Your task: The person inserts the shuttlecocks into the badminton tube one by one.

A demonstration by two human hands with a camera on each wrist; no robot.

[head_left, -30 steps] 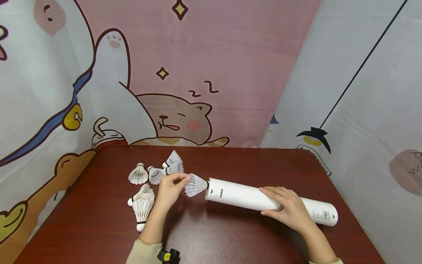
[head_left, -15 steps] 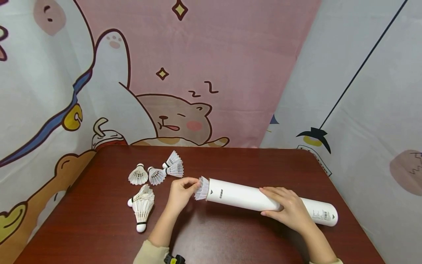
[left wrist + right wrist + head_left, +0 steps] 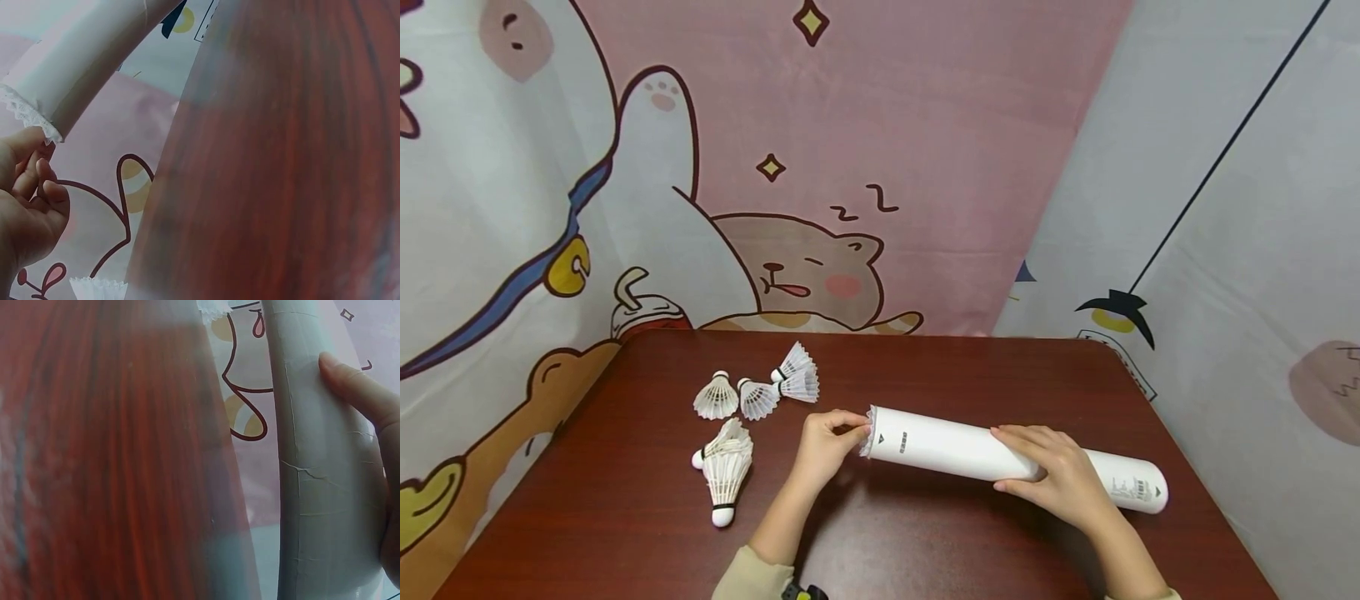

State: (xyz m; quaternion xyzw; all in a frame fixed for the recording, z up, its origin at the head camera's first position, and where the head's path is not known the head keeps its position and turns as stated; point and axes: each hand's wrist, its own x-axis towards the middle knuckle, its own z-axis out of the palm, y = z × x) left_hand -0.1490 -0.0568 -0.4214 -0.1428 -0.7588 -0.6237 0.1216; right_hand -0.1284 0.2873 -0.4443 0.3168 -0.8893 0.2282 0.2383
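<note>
A white shuttlecock tube (image 3: 955,442) lies slanted across the table, its mouth facing left. My right hand (image 3: 1060,475) grips it around the middle from above; in the right wrist view the thumb lies along the tube (image 3: 325,462). At the mouth, my left hand (image 3: 823,450) pinches the skirt edge of a shuttlecock (image 3: 866,442). Only a thin frilled rim of that shuttlecock sticks out; the rest is hidden inside the tube. The left wrist view shows the same frilled rim (image 3: 28,112) at the fingertips of the left hand (image 3: 31,206).
On the left of the brown table (image 3: 940,542) lie several loose shuttlecocks: one standing skirt down (image 3: 716,397), a few white ones grouped beside it (image 3: 796,375), and overlapping feathered ones (image 3: 727,471) nearer me. A cartoon-printed cloth (image 3: 955,167) hangs behind the table.
The left hand has moved right, pushing the shuttlecock from mostly outside the tube until only its skirt edge shows. The right hand and tube have stayed in place.
</note>
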